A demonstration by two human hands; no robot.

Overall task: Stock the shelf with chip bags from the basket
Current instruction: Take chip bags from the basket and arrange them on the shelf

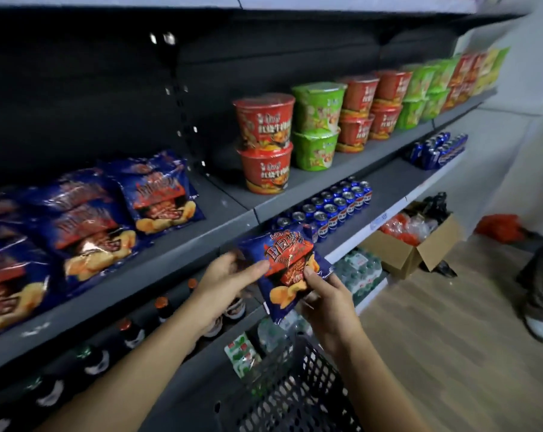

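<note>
Chip bag (pixel 287 269), one: left hand (pixel 226 275) and right hand (pixel 323 294) grips clamped on it. Shelf (pixel 226 207): stocked bags (pixel 86 229), several, room left. Basket (pixel 295 394): contents seemingly hidden.

Forearms extended; left hand (pixel 229 275) and right hand (pixel 324 294) pinch the chip bag (pixel 282 257).

One head view only, wide-angle, close to the shelf (pixel 223 198), facing down and right along it; basket (pixel 288 397) bottom centre.
</note>
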